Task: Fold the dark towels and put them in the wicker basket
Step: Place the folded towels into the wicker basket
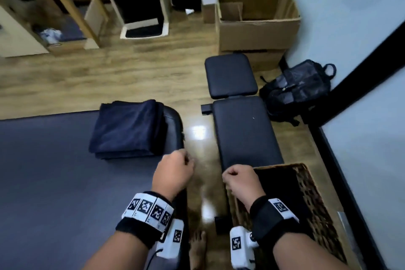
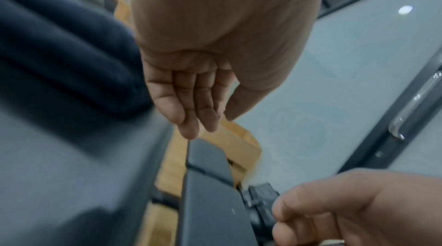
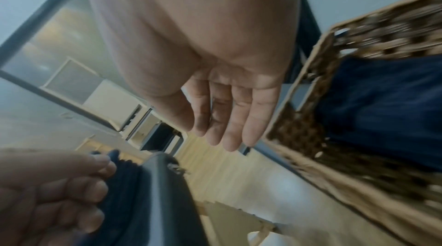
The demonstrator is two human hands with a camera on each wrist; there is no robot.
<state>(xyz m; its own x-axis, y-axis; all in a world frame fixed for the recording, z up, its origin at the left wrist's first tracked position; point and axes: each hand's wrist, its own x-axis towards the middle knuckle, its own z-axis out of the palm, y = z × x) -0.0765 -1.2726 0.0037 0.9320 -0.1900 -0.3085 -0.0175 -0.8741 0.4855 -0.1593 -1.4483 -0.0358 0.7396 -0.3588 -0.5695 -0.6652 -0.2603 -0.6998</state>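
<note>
A stack of folded dark navy towels (image 1: 127, 129) (image 2: 59, 51) lies on the far right corner of the grey padded table (image 1: 54, 182). My left hand (image 1: 177, 171) (image 2: 208, 117) hovers just right of the stack, past the table edge, with relaxed fingers and nothing in it. My right hand (image 1: 237, 178) (image 3: 222, 132) hangs loosely curled and holds nothing, at the left rim of the wicker basket (image 1: 311, 199) (image 3: 299, 89). A navy towel (image 3: 382, 108) lies inside the basket.
A black padded bench (image 1: 243, 133) runs between the table and the basket. Behind it stand an open cardboard box (image 1: 256, 17) and a black backpack (image 1: 298, 90) against the wall. A bare foot (image 1: 197, 247) is on the wooden floor.
</note>
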